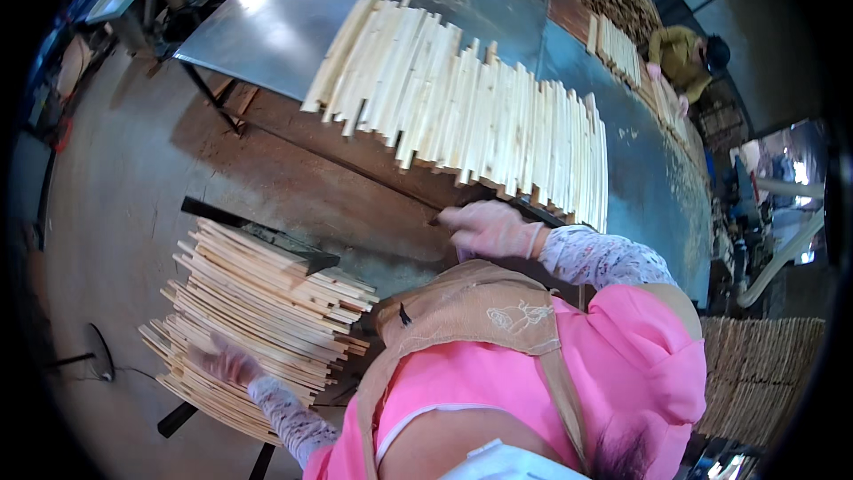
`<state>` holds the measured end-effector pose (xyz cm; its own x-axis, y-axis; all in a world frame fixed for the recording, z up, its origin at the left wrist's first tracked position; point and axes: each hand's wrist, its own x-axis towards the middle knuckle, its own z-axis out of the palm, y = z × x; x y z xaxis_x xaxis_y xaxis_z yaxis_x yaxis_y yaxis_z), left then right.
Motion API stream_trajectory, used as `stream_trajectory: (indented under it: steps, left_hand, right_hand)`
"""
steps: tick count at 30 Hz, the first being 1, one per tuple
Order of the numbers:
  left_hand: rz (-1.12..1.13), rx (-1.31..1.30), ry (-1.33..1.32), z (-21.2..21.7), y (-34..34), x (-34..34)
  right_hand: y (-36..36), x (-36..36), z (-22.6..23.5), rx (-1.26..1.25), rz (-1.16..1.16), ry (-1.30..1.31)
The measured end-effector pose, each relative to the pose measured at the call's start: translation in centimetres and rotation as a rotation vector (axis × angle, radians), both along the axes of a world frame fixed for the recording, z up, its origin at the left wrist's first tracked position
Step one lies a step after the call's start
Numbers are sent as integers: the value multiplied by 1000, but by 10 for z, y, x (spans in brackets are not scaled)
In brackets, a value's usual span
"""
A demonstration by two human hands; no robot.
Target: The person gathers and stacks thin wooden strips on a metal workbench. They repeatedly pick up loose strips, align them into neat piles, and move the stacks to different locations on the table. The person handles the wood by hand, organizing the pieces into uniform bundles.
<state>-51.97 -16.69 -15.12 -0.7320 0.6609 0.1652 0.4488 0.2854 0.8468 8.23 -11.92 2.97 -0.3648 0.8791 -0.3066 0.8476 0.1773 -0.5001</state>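
Stitching [520,314] catches the eye first in the head view, a pale floral outline on the brown apron [444,298] worn over a bright pink top [626,338]. Serving as a holder at lower left is a dark stand [176,420], and it's well loaded: a thick stack of pale wooden slats [267,320] lies across its bars, the ends jutting unevenly. Over that load goes the gloved left hand [229,363], laid on the slats toward their outer end; it's blurred, so I can't tell whether its fingers grip any. Across to the gloved right hand [495,229], fingers together and pointing left, just beside the near edge of the metal surface [253,36]; whether it's closed around anything, I can't tell. Right above it, a broad row of slats [462,107] runs along that surface, laid side by side with ragged ends. Up at the far right, a co-worker [680,58] in a yellow-brown top and dark cap leans in beside another row of wood [617,49], and down below at the right edge stands a big bundle of thin sticks [760,373].
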Motion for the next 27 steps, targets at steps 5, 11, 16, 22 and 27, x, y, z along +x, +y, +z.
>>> stream_trajectory:
  steps: [5,11,16,22,27]
  left_hand:
    - [-864,527,-1550,97,93,261]
    - [-537,-159,-682,2,112,519]
    - [-315,-527,-1037,-36,120,611]
    - [-140,-749,-441,-26,157,645]
    - [-180,-538,-358,-15,264,560]
  right_hand:
    - [-49,261,-69,360,-838,-234]
    - [-138,491,-139,188,-1562,-156]
    - [-91,468,-148,-39,-1538,306]
    - [-95,474,-174,-70,-1661,540]
    - [13,386,-148,-47,-1536,326]
